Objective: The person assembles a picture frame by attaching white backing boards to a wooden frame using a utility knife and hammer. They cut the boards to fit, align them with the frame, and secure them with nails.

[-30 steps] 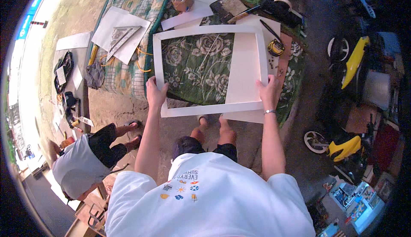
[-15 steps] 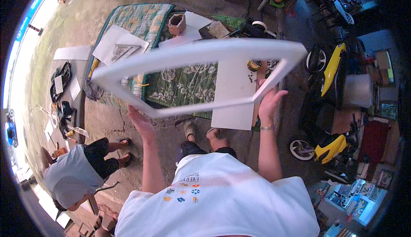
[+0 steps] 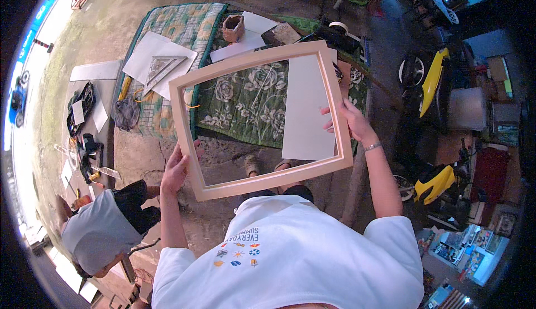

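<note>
Just beyond the white shirt [image 3: 290,270], a pale wooden frame [image 3: 273,178] hangs tilted in the air between both hands, with the person's shoes [image 3: 252,167] and part of the green floral quilt [image 3: 240,108] showing through its opening. The left hand [image 3: 175,170] pinches the left rail near its lower end; the right hand [image 3: 357,123] clasps the right rail, fingers reaching behind it and showing through the opening.

With the grips at uneven heights, a loosened hand could let the upper rail tip away and knock the brown pot [image 3: 233,28] or the white tape roll [image 3: 338,27]. Twisting the sides against each other could strain the corner joints, and a dropped corner could dent the white board [image 3: 306,99] on the quilt.

As for writing, the white shirt carries dark lettering and rows of small coloured pictures, upside down in this view. The frame shows no marking. Farther out, the co-worker's grey shirt [image 3: 100,231] looks plain. Near the far left rim, a blue band [image 3: 43,13] seems to bear pale marks, too blurred to read.
</note>
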{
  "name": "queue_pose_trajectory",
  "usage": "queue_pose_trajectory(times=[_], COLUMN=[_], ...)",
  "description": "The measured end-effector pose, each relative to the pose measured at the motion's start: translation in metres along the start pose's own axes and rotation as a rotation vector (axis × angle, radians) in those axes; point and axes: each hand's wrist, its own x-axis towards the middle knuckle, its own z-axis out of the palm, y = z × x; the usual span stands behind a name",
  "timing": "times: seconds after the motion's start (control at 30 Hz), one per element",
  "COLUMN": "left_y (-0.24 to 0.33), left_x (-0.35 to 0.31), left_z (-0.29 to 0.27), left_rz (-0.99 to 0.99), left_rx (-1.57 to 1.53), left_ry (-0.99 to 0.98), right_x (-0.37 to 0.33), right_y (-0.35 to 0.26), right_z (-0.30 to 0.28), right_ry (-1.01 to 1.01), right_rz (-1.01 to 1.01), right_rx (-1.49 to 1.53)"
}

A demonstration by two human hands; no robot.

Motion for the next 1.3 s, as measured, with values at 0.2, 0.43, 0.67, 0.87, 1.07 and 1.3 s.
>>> queue_pose_trajectory(times=[0.2,0.43,0.67,0.87,1.07,1.3], left_y=[-0.022,0.073,0.074,0.031,0.016,-0.045], left_x=[-0.001,0.094,0.228,0.310,0.366,0.256], left_z=[0.005,-0.018,0.009,0.041,0.009,0.126], left_rz=[0.062,0.231,0.388,0.401,0.448,0.642], left_rx=[0.139,0.885,1.219,1.517,1.663,1.440], left_ry=[0.244,0.580,0.136,0.016,0.030,0.063], right_x=[0.025,0.023,-0.027,-0.043,-0.006,0.002], right_y=[0.025,0.129,0.265,0.267,0.248,0.251], right_z=[0.024,0.047,0.104,0.141,0.171,0.154], right_ry=[0.149,0.357,0.592,0.567,0.597,0.595], right_rz=[-0.045,-0.072,0.281,0.435,0.467,0.504], right_rx=[-0.095,-0.263,0.034,0.262,0.314,0.291])
